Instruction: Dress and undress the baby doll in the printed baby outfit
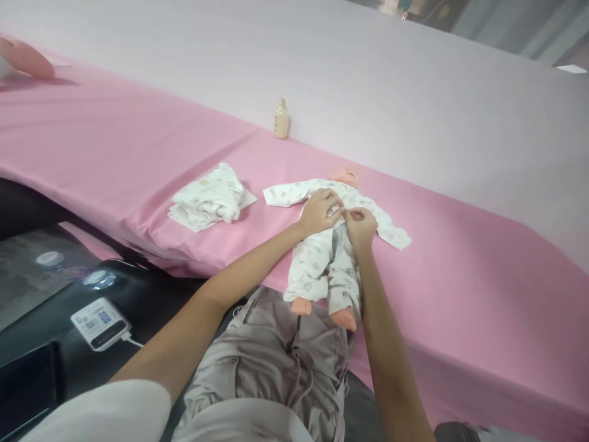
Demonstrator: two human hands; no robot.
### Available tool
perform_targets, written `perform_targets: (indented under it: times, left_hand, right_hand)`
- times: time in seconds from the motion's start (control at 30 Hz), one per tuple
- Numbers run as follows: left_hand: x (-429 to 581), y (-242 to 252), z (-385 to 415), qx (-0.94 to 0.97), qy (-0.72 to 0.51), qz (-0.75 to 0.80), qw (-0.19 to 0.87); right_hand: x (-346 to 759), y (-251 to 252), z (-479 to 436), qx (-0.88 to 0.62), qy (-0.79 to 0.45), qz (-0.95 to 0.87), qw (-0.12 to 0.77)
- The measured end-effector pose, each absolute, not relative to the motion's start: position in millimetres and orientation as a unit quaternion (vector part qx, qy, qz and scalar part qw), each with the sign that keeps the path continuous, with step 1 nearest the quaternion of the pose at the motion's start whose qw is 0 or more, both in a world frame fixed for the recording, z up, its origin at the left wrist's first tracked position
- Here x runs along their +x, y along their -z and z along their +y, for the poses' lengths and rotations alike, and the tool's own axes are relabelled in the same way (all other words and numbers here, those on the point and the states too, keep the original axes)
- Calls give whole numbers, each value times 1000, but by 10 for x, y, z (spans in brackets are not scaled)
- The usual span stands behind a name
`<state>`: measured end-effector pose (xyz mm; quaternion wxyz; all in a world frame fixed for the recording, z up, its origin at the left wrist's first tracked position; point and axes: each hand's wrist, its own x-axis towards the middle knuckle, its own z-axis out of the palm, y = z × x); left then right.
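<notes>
Near the centre of the frame, a small baby doll (346, 177) with peach plastic skin lies on its back on a surface (138, 147) covered in pink cloth, its bare feet at the near edge. It wears a white printed cotton romper (322, 258), sleeves spread to either side.

Both of the person's bare arms reach in from the bottom of the frame. The left hand (317, 212) rests curled on the doll's chest, fingers pinched on the romper's front edge. The right hand (360, 226), just beside it and nearly touching, is closed in a fingertip pinch on the facing edge.

The romper looks thin, limp and very light, likely to bunch or slide over the smooth doll; the firmer front edges at the chest seem the best place to hold.

Left of the doll lies a folded white printed garment (209, 199). A small cream plastic bottle (281, 119) stands behind, toward the top.
</notes>
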<state>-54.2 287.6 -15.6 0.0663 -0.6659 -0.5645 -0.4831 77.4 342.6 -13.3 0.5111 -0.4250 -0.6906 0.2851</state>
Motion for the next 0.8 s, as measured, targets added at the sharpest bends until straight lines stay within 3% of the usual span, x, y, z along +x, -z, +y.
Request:
perform_targets:
  times: [0.2,0.63,0.8]
  left_hand:
    - [-558,132,2885,-668,426,-599,116]
    - [-567,118,2890,-703,350,-602,143]
    - [-582,114,2914,-693,409,-588,80]
  right_hand:
    - [789,125,3433,-459,-133,-718,506]
    - [850,162,3482,-435,-189,-765,435]
    - [890,163,3529,-398,-255,-738,481]
